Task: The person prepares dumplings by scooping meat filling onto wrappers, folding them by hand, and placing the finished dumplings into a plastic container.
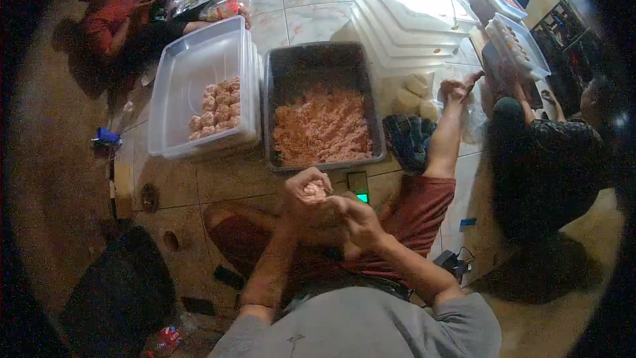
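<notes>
Cupped in my left hand (296, 189) is a lump of raw minced meat (314, 191), pink and roughly round. My right hand (358, 219) is closed beside it, its fingers reaching to the edge of the lump. A thin dark thing seems to show between the two hands, too small to name. Just beyond them stands a dark grey tub (269, 134) with a mass of minced meat (323, 127) in it. To its left, a clear plastic box (177, 86) contains several meatballs (216, 109) in rows.
White stacked boxes (404, 26) stand behind the tub, with plastic bags (417, 93) nearer. A phone (358, 185) with a green-lit screen lies by my right hand. One person (112, 20) sits at far left, another (550, 159) at right near a tray (519, 45).
</notes>
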A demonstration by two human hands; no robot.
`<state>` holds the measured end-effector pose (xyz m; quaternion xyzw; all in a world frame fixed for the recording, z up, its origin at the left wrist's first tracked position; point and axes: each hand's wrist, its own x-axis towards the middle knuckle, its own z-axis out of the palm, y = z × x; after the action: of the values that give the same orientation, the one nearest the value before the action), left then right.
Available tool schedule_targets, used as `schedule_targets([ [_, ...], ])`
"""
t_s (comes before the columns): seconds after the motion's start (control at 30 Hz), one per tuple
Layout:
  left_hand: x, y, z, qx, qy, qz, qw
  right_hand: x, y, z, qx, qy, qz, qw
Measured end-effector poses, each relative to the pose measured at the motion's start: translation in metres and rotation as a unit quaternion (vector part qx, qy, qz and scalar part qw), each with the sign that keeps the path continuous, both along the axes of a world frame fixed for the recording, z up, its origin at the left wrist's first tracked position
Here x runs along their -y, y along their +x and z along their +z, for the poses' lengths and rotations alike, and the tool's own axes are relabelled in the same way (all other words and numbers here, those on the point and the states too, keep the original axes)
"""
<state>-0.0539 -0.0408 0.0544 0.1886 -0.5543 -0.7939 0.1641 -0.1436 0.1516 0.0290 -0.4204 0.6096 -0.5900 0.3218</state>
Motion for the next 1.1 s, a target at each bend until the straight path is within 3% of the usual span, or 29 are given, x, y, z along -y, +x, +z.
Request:
schedule_targets([
  [0.07,-0.011,-0.003,-0.034,0.011,-0.265,0.032,0.964,0.010,-0.004,0.014,-0.124,0.028,-0.050,0.991],
  [0.13,-0.013,-0.007,0.012,0.052,-0.339,0.132,0.930,0.005,-0.013,0.013,-0.138,0.077,-0.062,0.986],
  [0.17,-0.007,-0.001,0.009,-0.005,-0.209,0.087,0.974,-0.003,-0.019,0.016,-0.092,0.094,-0.056,0.990],
  [0.2,0.002,0.004,0.012,-0.006,-0.207,0.088,0.974,-0.011,-0.022,0.017,-0.045,0.112,-0.048,0.992],
  [0.23,0.013,0.008,0.016,0.012,-0.092,0.055,0.994,-0.016,-0.020,0.008,-0.047,0.064,-0.050,0.996],
  [0.33,-0.005,0.003,0.011,0.024,-0.134,-0.028,0.990,-0.004,-0.006,-0.008,-0.131,0.026,-0.003,0.991],
  [0.37,-0.018,-0.002,0.008,0.059,-0.189,0.033,0.980,0.009,0.000,-0.012,-0.133,-0.047,-0.063,0.988],
  [0.4,-0.024,-0.004,0.002,0.097,-0.242,0.093,0.961,0.008,-0.003,0.000,-0.133,-0.047,-0.062,0.988],
  [0.43,-0.016,-0.004,-0.018,0.043,-0.294,0.106,0.949,0.008,-0.011,0.023,-0.176,0.024,-0.066,0.982],
  [0.47,-0.005,-0.001,-0.007,0.047,-0.297,0.109,0.947,0.008,-0.017,0.037,-0.217,0.094,-0.070,0.969],
  [0.5,0.007,0.001,0.013,-0.060,-0.020,0.034,0.997,0.006,-0.024,0.039,-0.217,0.032,-0.102,0.970],
  [0.53,0.012,0.007,0.005,-0.072,0.078,0.011,0.994,0.004,-0.027,0.050,-0.214,0.029,-0.094,0.972],
  [0.6,0.022,0.019,-0.011,-0.081,0.279,-0.013,0.957,-0.005,-0.026,0.077,-0.082,0.113,-0.118,0.983],
  [0.63,0.021,0.017,-0.018,-0.030,-0.001,-0.021,0.999,-0.005,-0.028,0.088,-0.081,0.112,-0.113,0.984],
  [0.67,0.022,0.014,-0.025,0.024,-0.280,-0.031,0.959,-0.003,-0.034,0.098,-0.164,0.107,-0.066,0.978],
  [0.7,0.022,0.012,-0.018,0.026,-0.313,-0.035,0.949,-0.002,-0.037,0.104,-0.245,0.103,-0.021,0.964],
  [0.8,0.012,0.008,0.000,0.037,-0.300,0.005,0.953,0.000,-0.033,0.109,-0.250,0.126,-0.026,0.960],
  [0.87,0.014,0.004,-0.026,0.035,-0.315,0.011,0.948,0.004,-0.032,0.101,-0.256,0.130,-0.024,0.958],
  [0.93,0.012,0.000,-0.016,0.035,-0.330,0.018,0.943,0.010,-0.029,0.092,-0.261,0.134,-0.021,0.956],
  [1.0,0.010,0.000,-0.001,0.056,-0.552,0.000,0.832,0.018,-0.025,0.085,-0.241,0.083,-0.059,0.965],
  [1.1,0.010,0.009,-0.015,0.115,-0.532,0.000,0.839,0.028,-0.025,0.076,-0.254,0.040,-0.142,0.956],
])
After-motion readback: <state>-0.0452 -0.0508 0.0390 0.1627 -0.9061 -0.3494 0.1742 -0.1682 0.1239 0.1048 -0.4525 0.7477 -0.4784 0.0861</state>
